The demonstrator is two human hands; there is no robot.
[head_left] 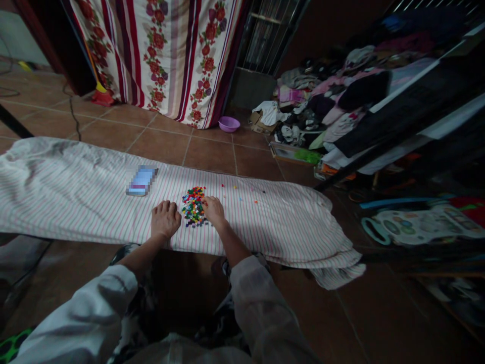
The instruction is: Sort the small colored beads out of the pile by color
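A pile of small multicoloured pieces (194, 206) lies on the striped cloth (280, 227) between my two hands. My right hand (213, 210) touches the pile's right edge, its fingers pressed together; whatever they pinch is too small to make out. Just left of the pile, my left hand (165, 218) rests on the cloth, palm down with the fingers curled a little and nothing seen in it. Several single pieces, among them a red one (223, 185) and an orange one (255, 202), are scattered on the cloth to the right of the pile.
A phone (142, 180) with a lit, blurred screen lies on the cloth, up and left of my left hand. Beyond the cloth are a purple basin (229, 124), a floral curtain (159, 55) and a heap of clothes (333, 96). A dark metal bar crosses at the right.
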